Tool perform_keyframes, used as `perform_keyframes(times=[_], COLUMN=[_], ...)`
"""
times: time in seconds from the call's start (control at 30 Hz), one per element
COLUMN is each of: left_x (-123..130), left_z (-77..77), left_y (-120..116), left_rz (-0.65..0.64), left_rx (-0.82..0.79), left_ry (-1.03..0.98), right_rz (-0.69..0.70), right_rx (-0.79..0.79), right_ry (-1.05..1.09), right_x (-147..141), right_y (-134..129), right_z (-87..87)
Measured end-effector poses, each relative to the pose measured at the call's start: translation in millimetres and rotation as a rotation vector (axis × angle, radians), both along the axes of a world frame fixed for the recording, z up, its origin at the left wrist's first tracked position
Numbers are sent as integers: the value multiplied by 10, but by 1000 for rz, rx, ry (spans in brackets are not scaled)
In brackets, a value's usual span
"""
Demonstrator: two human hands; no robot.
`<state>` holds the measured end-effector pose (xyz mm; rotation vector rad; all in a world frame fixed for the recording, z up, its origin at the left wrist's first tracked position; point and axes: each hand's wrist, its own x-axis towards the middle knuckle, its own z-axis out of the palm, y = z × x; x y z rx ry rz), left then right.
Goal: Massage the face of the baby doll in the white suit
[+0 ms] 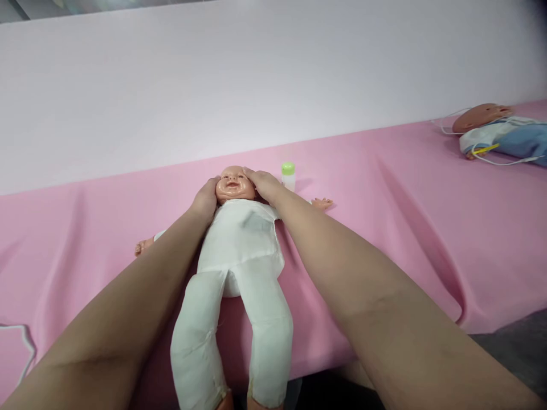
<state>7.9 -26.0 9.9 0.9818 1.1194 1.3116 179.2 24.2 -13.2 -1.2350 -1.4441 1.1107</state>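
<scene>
A baby doll (241, 239) with a white cloth body lies on its back, its plastic head between my two hands and its legs toward me. My left hand (207, 197) presses against the left side of the head, its fingers partly hidden behind it. On the other side, my right hand (262, 185) cups the cheek and temple, fingers curved around the head. The doll's arms are spread out, partly covered by my forearms. Just beyond my right wrist stands a small bottle (288, 176) with a green cap, its lower part hidden.
Pink cloth (384, 199) with folds covers the table, which meets a white wall (239, 85) at the back. A second doll (506, 134) in blue and white clothes lies at the far right with a white cord and a yellow strip. Another white cord (28, 341) lies at the left edge.
</scene>
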Motion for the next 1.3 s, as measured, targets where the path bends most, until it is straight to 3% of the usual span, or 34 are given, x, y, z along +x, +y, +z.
perform_keyframes(times=[0.37, 1.3], left_x=[1, 112], left_z=[37, 127], left_y=[-34, -204], left_rz=[6, 47], left_rx=[-38, -30], left_ry=[48, 11], right_rz=[20, 7], right_rx=[-98, -84], right_ry=[-24, -37], right_x=[8, 9], right_y=[-46, -122], right_z=[84, 150])
